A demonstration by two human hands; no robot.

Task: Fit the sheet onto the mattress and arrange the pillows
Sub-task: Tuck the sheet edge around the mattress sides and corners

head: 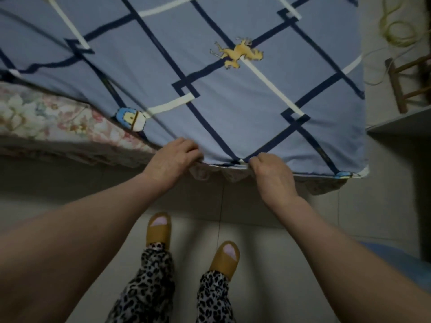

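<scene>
Fingers of left hand [173,157] and right hand [270,169] curled shut on near hem of blue checked sheet [233,94], fingertips tucked out of sight. Sheet spread over bed, top cut off. Floral mattress [46,115] bare at left, blurred. Wooden stool [405,82] partly cropped at right.

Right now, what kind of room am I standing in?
Most likely a bedroom at home: a mattress with a blue patterned sheet that both hands grip, a tiled floor, and house slippers.
</scene>
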